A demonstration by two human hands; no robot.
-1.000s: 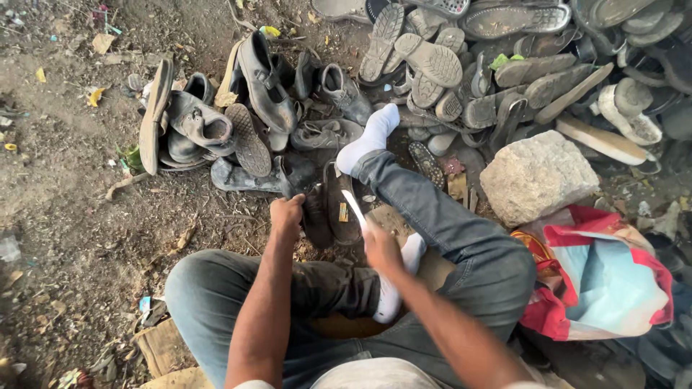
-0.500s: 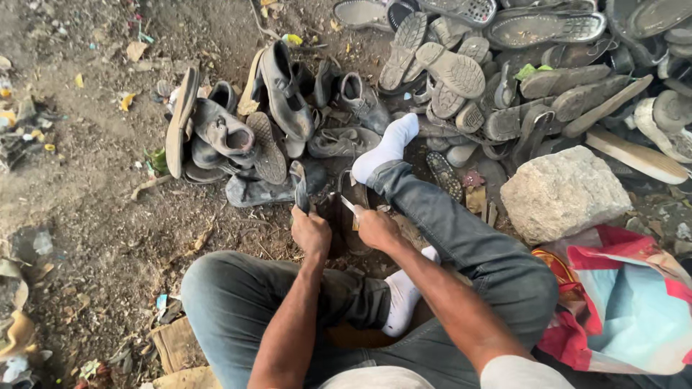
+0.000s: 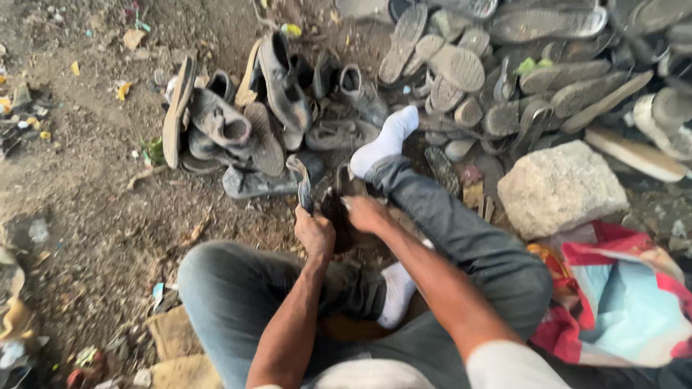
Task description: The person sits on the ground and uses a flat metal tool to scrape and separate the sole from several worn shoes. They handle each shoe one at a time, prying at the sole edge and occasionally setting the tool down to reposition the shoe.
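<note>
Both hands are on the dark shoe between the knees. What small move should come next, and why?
Probably steady the shoe with the left hand and pull the loose flap a little further away. The flap stands up above the left hand, partly away from the shoe, and the right hand grips the shoe's other side, so both sides look braced. What the right hand's fingers hold is too blurred to tell.

Light: dim, flat daylight, no glare.
Shadows: soft, darkest between the hands.
Blur: motion smear throughout, heaviest far right of the grip.
</note>
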